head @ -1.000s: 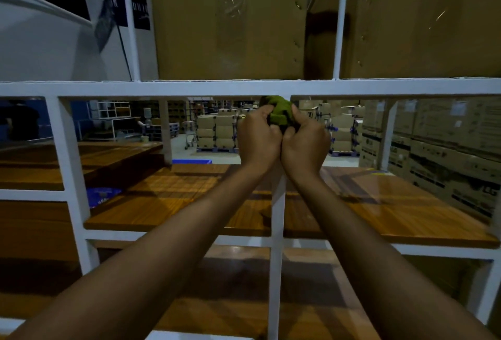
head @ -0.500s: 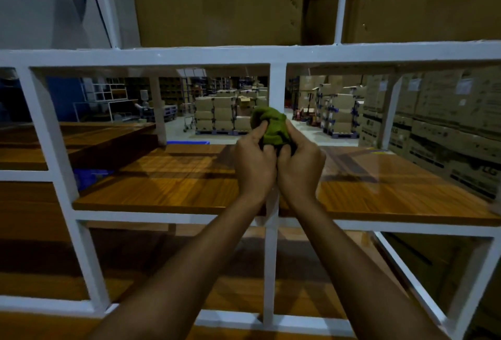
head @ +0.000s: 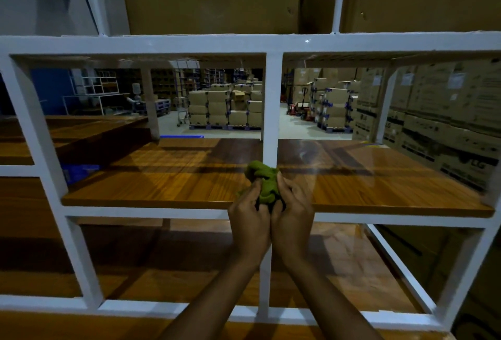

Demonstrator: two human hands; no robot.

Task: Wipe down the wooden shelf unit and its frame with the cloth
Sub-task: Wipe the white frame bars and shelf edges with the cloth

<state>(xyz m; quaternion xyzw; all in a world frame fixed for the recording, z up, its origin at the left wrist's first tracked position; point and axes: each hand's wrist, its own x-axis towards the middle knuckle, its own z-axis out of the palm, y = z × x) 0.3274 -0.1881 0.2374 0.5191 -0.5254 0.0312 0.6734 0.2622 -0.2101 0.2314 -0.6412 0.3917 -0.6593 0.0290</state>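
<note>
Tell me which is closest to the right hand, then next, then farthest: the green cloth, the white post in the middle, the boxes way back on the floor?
1. green cloth: held in the right hand.
2. white post: just behind it.
3. boxes: far back.

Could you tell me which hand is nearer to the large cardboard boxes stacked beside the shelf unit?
Right. The right hand is on the side towards the cardboard boxes; the left hand is beyond it, farther away. Both clasp the green cloth.
</note>
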